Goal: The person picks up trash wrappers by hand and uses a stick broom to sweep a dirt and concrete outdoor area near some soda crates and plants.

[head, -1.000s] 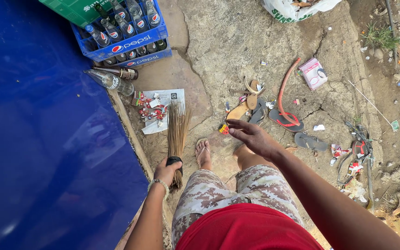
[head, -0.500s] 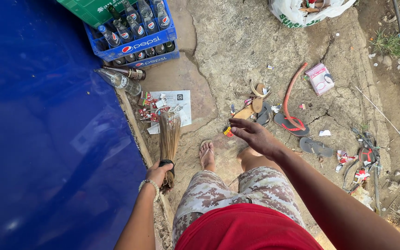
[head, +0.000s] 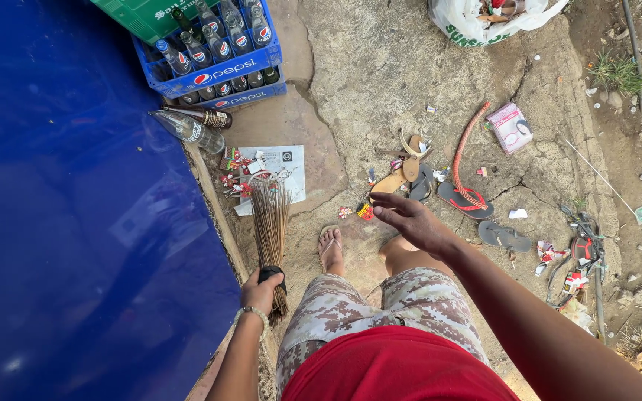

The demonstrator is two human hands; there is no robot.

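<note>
My left hand (head: pixel 260 291) grips the bound end of a stick broom (head: pixel 270 223). Its bristles point away from me and reach small red and white scraps (head: pixel 236 169) and a white paper sheet (head: pixel 282 172) on the ground beside a blue wall. My right hand (head: pixel 410 219) hangs in the air above the ground, fingers spread and holding nothing. It hovers over a tan sandal (head: pixel 391 180) and a small red and yellow wrapper (head: pixel 365 212). My foot (head: pixel 329 249) in a sandal stands right of the broom.
A blue wall (head: pixel 76 208) fills the left. Blue crates of bottles (head: pixel 213 56) stand ahead, with two loose bottles (head: pixel 191 126) lying below them. Flip-flops (head: pixel 464 199), a red hose (head: pixel 464 141), a pink box (head: pixel 510 126), a white bag (head: pixel 484 18) and litter lie on cracked concrete.
My left hand pulled the broom a little toward me and to the right after pushing it at the scraps. A small wrapper now lies near my foot. My right hand stayed put.
</note>
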